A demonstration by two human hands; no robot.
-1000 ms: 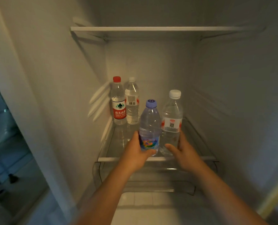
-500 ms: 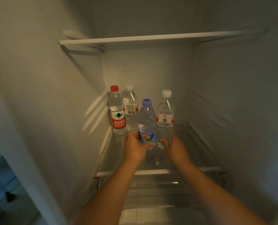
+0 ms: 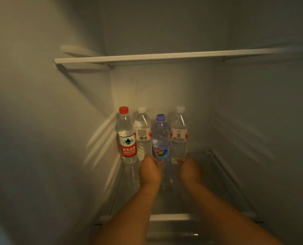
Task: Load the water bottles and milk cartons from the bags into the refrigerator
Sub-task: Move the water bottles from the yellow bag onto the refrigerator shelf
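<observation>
Head view, looking into the refrigerator (image 3: 41,121). We see four water bottles standing upright in a row at the back of the glass shelf (image 3: 223,183): the red-capped bottle (image 3: 127,138), the barcode bottle (image 3: 142,133), the blue-capped bottle (image 3: 160,138) and the right white-capped bottle (image 3: 178,137). The left hand (image 3: 149,171) curls round the foot of the blue-capped bottle, and the right hand (image 3: 189,171) likewise grips the foot of the right white-capped bottle. No milk cartons or bags are in view.

We judge tipping to be the main risk. The bottles are tall and narrow and are held low, so a jerk on release could rock one into its close neighbour and topple the row on the smooth glass. A careless withdrawal could also drag a bottle forward.

Compared with one second ago, the two held bottles have travelled from near the shelf's front rail to the back row. Both arms now reach deeper.
</observation>
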